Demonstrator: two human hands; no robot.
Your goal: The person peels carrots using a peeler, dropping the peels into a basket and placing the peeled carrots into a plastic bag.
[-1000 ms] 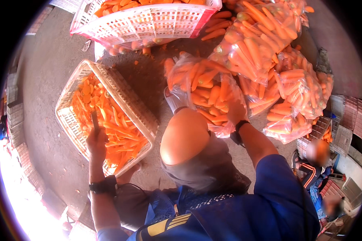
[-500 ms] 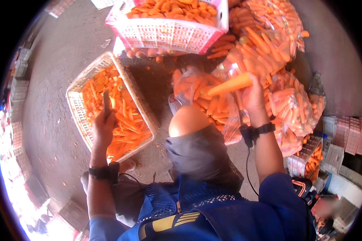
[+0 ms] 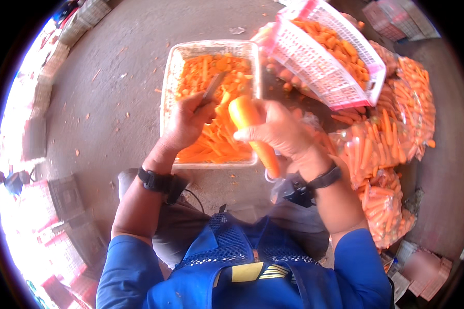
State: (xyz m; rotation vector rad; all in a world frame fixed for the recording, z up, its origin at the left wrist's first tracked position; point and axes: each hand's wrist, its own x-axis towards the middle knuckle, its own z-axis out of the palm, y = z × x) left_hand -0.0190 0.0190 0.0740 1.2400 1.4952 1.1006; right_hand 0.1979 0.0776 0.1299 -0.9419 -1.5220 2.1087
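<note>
My left hand (image 3: 186, 122) is closed round a narrow, flat metal tool (image 3: 214, 85), pointing up and away over the peelings; whether it is a knife or a peeler I cannot make out. My right hand (image 3: 284, 127) grips a thick carrot (image 3: 246, 114) round its middle, wide end up and tapered end down toward me. Both hands are above the near right part of a whitish plastic crate (image 3: 260, 77). Long orange carrot peelings (image 3: 219, 147) and cut pieces fill much of it. Tool and carrot are apart.
A pink and white crate (image 3: 314, 69) of carrots stands tilted at the far right, on bagged carrots. Several clear plastic bags of carrots (image 3: 368, 147) are heaped to my right. Stacked crates (image 3: 33, 139) line the left side. Scraps lie on the concrete floor (image 3: 105, 98).
My right hand has brought the carrot leftward from above the bags to the peelings crate, turning its wide end upward. My view has swung right to left, so the crate now sits centrally.
</note>
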